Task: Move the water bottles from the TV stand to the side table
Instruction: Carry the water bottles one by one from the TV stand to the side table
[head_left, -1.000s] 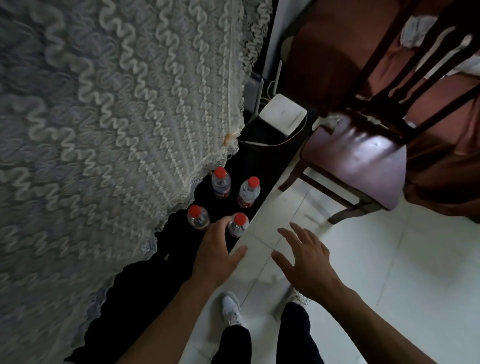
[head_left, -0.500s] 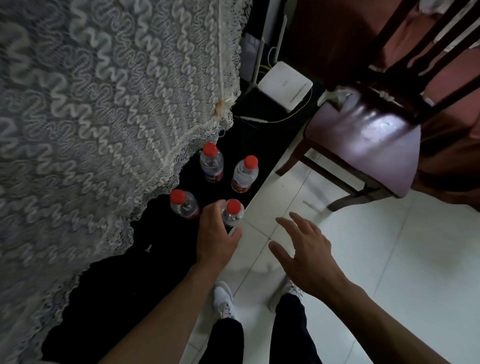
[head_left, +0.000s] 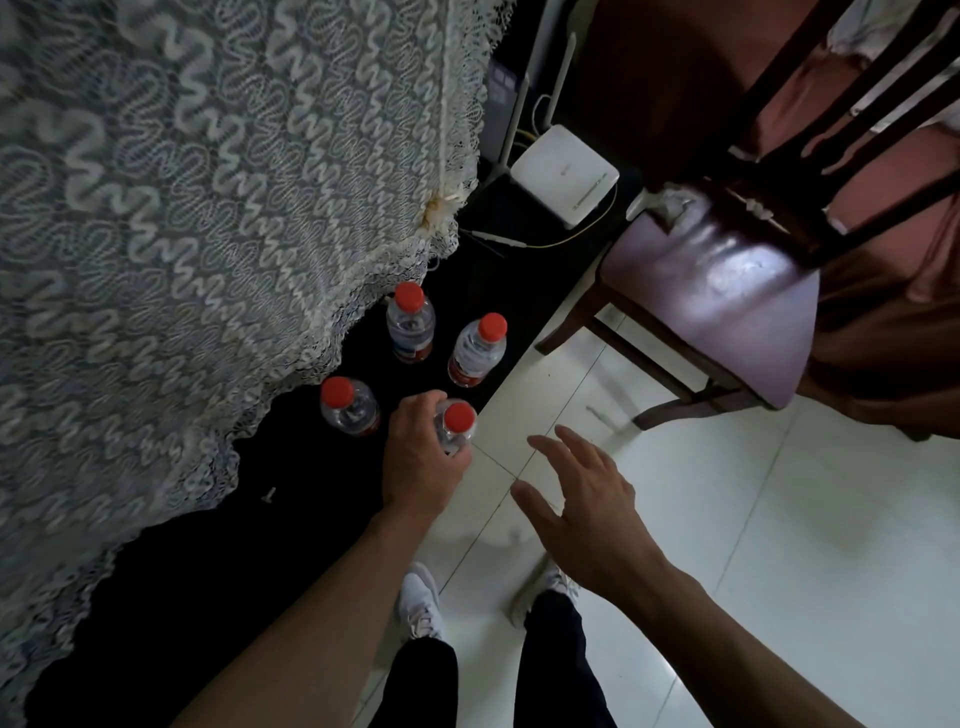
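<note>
Several clear water bottles with red caps stand on the black TV stand (head_left: 291, 519). My left hand (head_left: 421, 462) is wrapped around the nearest bottle (head_left: 457, 423) at the stand's front edge. Another bottle (head_left: 345, 408) stands just left of it. Two more stand farther back, one bottle (head_left: 410, 325) by the lace cloth and one bottle (head_left: 478, 351) to its right. My right hand (head_left: 587, 512) hovers over the white floor to the right, fingers spread, holding nothing.
A white lace cloth (head_left: 208, 234) hangs over the left half of the view. A white router (head_left: 566, 174) with cables sits at the back of the stand. A dark wooden chair (head_left: 717, 291) stands on the tiled floor (head_left: 779, 519) at right. My shoes show below.
My left hand has reached forward and closed around the nearest bottle. My right hand stays spread over the floor. The view has shifted slightly.
</note>
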